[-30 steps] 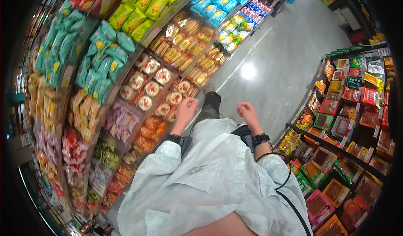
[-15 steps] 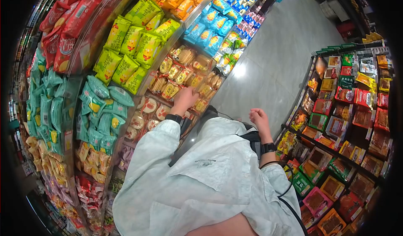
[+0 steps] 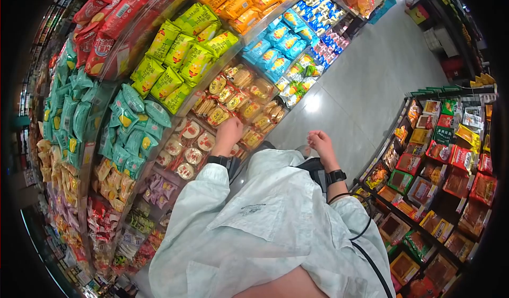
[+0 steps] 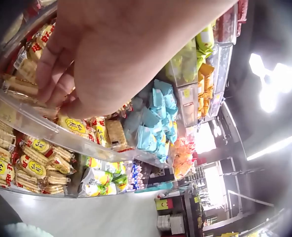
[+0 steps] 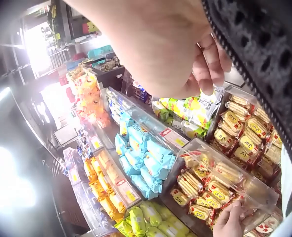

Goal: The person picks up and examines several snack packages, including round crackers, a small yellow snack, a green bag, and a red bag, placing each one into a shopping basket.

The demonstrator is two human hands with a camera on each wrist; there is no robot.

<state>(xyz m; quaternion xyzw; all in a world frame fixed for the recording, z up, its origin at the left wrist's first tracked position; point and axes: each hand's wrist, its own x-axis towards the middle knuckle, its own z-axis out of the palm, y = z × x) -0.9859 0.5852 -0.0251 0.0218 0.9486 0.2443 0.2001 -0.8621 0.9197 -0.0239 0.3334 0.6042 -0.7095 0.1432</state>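
My left hand (image 3: pixel 229 133) reaches over a clear bin of wrapped biscuits (image 3: pixel 241 78) on the left shelf. In the left wrist view its fingers (image 4: pixel 54 81) are bent downward beside the biscuit packets, close over the bin's clear front rim (image 4: pixel 52 123). I cannot tell whether the fingertips pinch a packet. The right wrist view also shows this left hand (image 5: pixel 229 221) at the biscuit bin. My right hand (image 3: pixel 321 143) hangs in the air over the aisle, fingers loosely curled, holding nothing.
Beside the biscuits are bins of green packets (image 3: pixel 196 62), blue packets (image 3: pixel 281 41) and round cakes (image 3: pixel 185 147). Teal packets (image 3: pixel 132 120) lie farther left. Grey floor (image 3: pixel 355 80) runs between this shelf and a rack of packaged food (image 3: pixel 445 133) on the right.
My left hand has moved from low beside the shelf up over the biscuit bin, then drawn slightly back toward me. The right hand has stayed over the aisle, shifting a little.
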